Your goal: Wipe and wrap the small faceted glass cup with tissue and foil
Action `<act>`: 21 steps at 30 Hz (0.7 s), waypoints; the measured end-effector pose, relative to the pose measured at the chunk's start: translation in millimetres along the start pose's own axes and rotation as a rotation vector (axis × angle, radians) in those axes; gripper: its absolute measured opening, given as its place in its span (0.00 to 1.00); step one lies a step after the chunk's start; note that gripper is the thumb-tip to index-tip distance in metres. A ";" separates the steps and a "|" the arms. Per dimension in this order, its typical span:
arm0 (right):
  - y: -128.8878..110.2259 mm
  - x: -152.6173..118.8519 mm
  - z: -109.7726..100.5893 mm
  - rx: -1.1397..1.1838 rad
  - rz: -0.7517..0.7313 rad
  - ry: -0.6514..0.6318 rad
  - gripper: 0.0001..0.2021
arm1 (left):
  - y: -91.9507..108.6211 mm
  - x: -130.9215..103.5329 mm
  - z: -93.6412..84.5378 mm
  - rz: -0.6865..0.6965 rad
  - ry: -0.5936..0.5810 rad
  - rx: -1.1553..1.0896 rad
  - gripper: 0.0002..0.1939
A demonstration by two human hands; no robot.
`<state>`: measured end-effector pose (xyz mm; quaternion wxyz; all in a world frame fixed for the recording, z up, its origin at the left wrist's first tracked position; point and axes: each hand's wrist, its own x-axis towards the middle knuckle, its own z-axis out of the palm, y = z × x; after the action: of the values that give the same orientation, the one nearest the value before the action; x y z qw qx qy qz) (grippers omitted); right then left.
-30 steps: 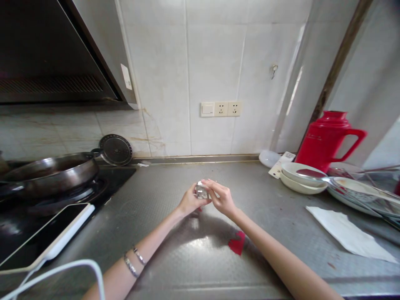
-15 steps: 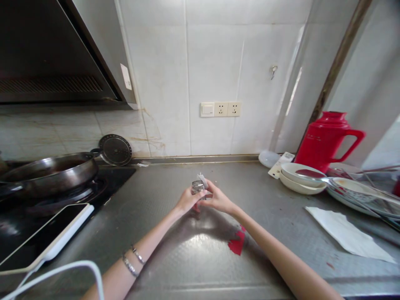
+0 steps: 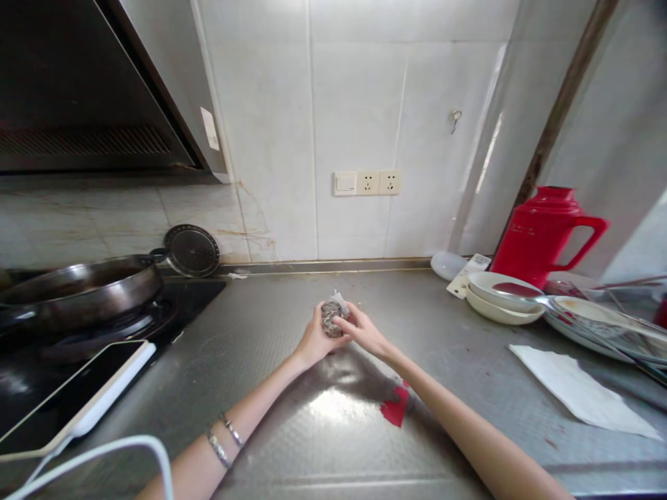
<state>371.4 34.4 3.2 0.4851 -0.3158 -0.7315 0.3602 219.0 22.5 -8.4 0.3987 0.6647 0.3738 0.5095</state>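
Over the middle of the metal counter (image 3: 271, 333), a small round grey-brown thing with pale streaks (image 3: 330, 319) is between my two hands; its kind I cannot make out. My left hand (image 3: 314, 340) is closed around its left and lower side. From the right, my right hand (image 3: 365, 332) grips it too, the thumb lying across its front. A white scrap, like a tab or bit of wrapping (image 3: 340, 301), sticks up at its top right beside my right fingers. Just below my right forearm lies a torn red piece (image 3: 396, 405) on the counter.
At left are a steel pan (image 3: 88, 285) on the black stove (image 3: 198, 295) and a phone (image 3: 73, 396) with a white cable (image 3: 125, 441). At right stand a red thermos (image 3: 542, 232), white bowls (image 3: 500, 314), plates (image 3: 567, 326) and a white paper sheet (image 3: 578, 392).
The round thing has turned so its streaked round face shows more toward me. My left hand has opened wider around its side, and the right thumb has shifted onto its front.
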 end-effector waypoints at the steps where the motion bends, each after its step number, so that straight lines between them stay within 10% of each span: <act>1: -0.1 0.5 -1.1 -0.001 0.008 -0.007 0.18 | 0.4 -0.4 0.5 0.004 0.021 0.013 0.43; 9: -3.6 0.7 -4.0 -0.286 -0.136 0.212 0.18 | 7.6 -4.4 2.0 0.046 0.059 0.224 0.42; 15: -13.9 -9.2 -2.5 -0.485 -0.524 0.121 0.14 | 3.0 -5.1 5.1 0.045 0.037 0.208 0.40; 21: -8.9 -6.5 -4.5 -0.462 -0.277 0.334 0.17 | 8.6 -8.4 8.7 0.015 0.035 0.228 0.43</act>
<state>376.8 25.3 8.7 0.5587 -0.3696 -0.7402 0.0581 226.5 10.2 -5.1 0.3103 0.6994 0.4312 0.4781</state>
